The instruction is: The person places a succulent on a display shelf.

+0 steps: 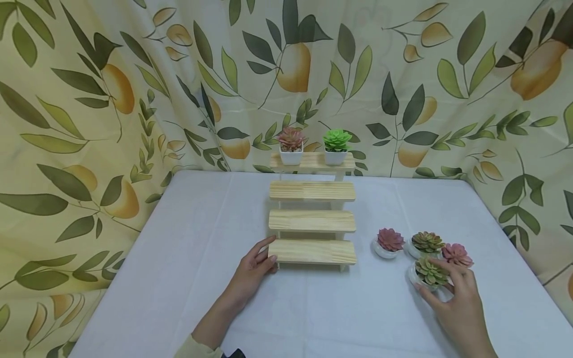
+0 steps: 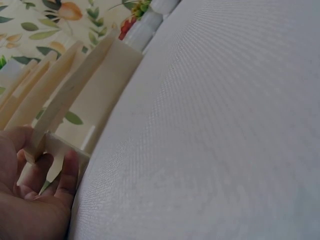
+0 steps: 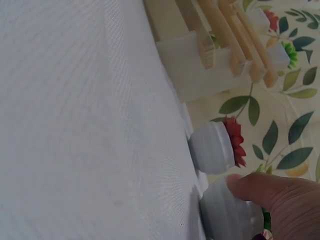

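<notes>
A tiered wooden shelf stand (image 1: 312, 251) with white side supports stands on the table. At its lowest step, my left hand (image 1: 250, 273) holds the left end, with the thumb on the board in the left wrist view (image 2: 67, 100) and fingers below. My right hand (image 1: 463, 301) grips a small white pot (image 3: 227, 212) with a green succulent (image 1: 429, 271), its thumb on the pot's side. The pot's base is close to the tablecloth. Beside it are a pink succulent (image 1: 456, 254), partly behind the fingers, a green-brown succulent (image 1: 427, 241) and a dark pink succulent (image 1: 391, 239).
On the top step stand two square white pots, one with a reddish succulent (image 1: 291, 139), the other with a bright green succulent (image 1: 336, 140). A white cloth covers the table (image 1: 179, 258). Behind it hangs a curtain (image 1: 250, 59) printed with leaves and fruit.
</notes>
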### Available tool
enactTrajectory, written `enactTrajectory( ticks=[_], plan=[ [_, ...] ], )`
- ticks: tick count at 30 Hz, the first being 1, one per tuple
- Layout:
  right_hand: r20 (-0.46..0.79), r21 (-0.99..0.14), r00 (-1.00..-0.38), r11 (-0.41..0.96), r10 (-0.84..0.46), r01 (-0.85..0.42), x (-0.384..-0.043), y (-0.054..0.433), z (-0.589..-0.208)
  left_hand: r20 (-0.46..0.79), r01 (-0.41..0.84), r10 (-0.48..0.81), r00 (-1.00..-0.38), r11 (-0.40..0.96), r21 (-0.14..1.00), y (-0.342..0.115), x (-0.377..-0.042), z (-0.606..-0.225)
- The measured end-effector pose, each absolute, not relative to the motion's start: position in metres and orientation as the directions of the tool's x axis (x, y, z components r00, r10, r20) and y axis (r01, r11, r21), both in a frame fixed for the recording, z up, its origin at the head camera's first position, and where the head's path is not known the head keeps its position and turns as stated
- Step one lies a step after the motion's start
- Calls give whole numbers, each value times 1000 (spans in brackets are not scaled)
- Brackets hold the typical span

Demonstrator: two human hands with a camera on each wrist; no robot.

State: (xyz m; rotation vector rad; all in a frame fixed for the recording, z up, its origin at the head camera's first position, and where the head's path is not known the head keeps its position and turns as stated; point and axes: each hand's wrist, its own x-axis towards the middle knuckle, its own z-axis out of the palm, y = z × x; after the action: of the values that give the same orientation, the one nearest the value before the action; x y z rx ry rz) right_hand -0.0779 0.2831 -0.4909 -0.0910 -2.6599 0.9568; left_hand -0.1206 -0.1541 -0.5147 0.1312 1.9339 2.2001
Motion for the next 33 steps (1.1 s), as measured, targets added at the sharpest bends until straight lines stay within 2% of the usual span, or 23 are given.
enactTrajectory(
  ticks=[20,33],
  plan=[
    [342,-611,-936,776,83,-154,-82,288,-494,-80,-104,211,-974,-106,989,-154,-121,-513],
    [317,-630,-944,764,92,-137,-81,285,-495,-87,-109,216,-972,-91,990,-154,-120,-513]
  ],
)
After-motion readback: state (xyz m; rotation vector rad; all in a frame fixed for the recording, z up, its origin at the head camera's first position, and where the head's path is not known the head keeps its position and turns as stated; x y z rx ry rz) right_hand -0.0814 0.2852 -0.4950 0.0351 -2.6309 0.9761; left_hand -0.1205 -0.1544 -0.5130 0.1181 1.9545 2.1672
